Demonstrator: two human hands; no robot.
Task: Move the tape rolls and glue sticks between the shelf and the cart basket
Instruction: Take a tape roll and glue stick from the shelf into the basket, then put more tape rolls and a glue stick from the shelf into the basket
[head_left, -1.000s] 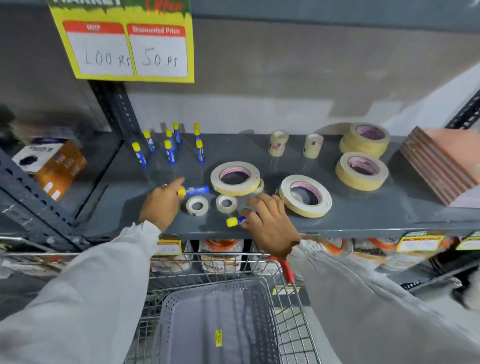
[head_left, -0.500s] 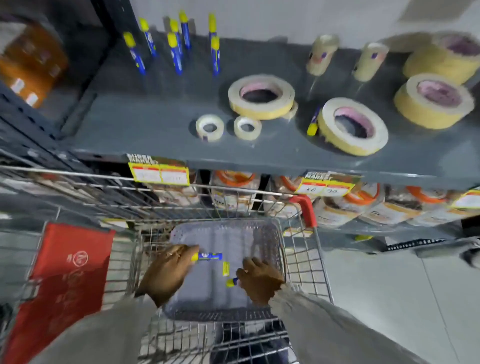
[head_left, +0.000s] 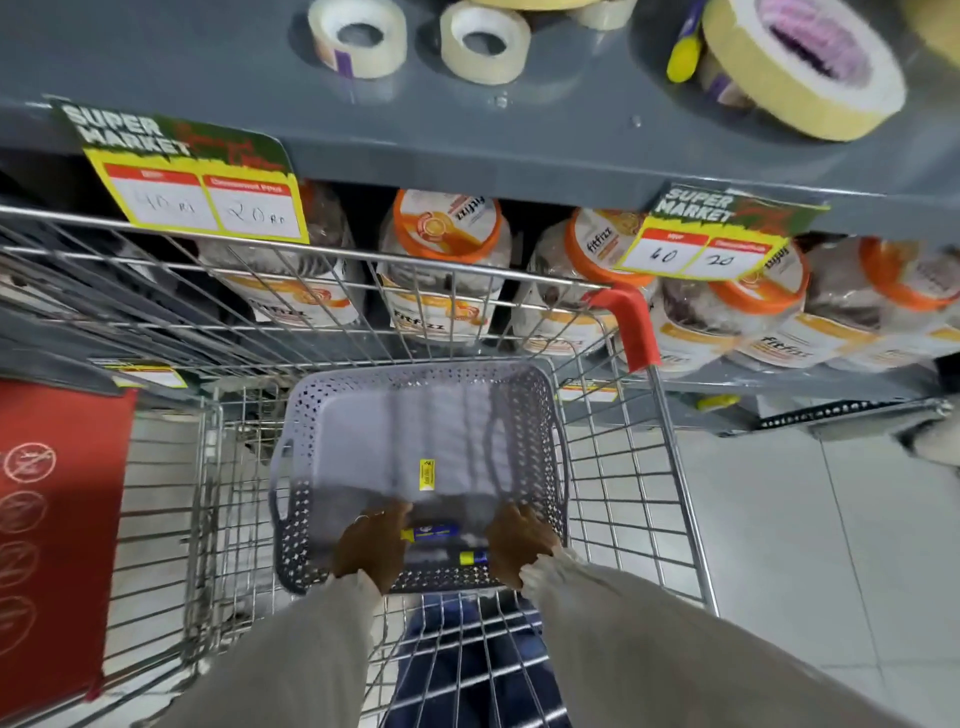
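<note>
Both my hands are down inside the lilac perforated basket (head_left: 540, 400) that sits in the wire cart. My left hand (head_left: 371, 548) grips a blue glue stick (head_left: 434, 532) with a yellow cap, held low near the basket's near end. My right hand (head_left: 519, 548) grips a second glue stick (head_left: 474, 558) just below it. Whether the sticks touch the basket floor I cannot tell. On the grey shelf (head_left: 519, 150) above lie two small clear tape rolls (head_left: 358, 36) (head_left: 485, 44), a wide cream tape roll (head_left: 800, 67) and another glue stick (head_left: 684, 49).
The wire cart (head_left: 675, 467) with a red corner guard (head_left: 631, 325) stands against the shelving. Orange-lidded jars (head_left: 447, 260) fill the lower shelf behind price tags (head_left: 197, 192). A red panel (head_left: 57, 535) is at the left; pale floor tiles lie to the right.
My hands carried one glue stick each from the shelf down into the basket and have sunk to its near end. The view has tilted downward.
</note>
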